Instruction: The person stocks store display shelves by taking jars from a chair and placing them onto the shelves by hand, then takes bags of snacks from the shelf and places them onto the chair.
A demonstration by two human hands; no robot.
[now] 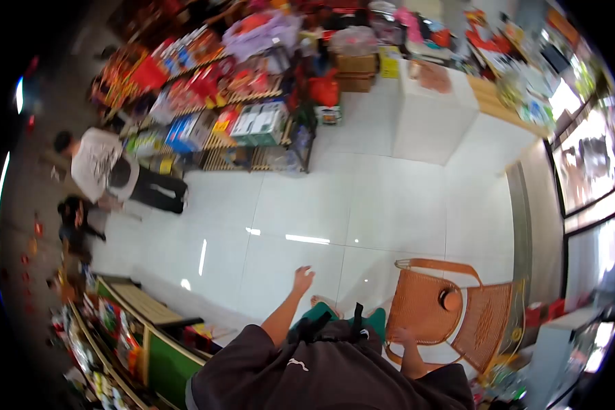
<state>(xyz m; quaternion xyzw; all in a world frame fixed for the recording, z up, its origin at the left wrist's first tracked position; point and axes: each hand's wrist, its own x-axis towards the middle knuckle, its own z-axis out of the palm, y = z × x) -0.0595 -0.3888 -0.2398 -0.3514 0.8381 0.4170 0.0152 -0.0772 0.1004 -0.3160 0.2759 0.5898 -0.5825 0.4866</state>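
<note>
My left hand (303, 279) is held out over the tiled floor, its fingers apart and slightly bent, with nothing in it. My right hand (404, 336) is low beside the near edge of a brown woven chair (422, 307). Its fingers are blurred, and I cannot tell whether they touch the chair. A small round brown object (449, 299) rests on the chair's seat, towards the backrest. One curved armrest (437, 265) runs along the chair's far side.
Ahead on the left stands a rack (253, 160) loaded with boxes and bags. A white counter (430, 116) is ahead on the right. Two other people are at the left, one in a light shirt (96, 160). Goods shelves (143, 342) flank my left side.
</note>
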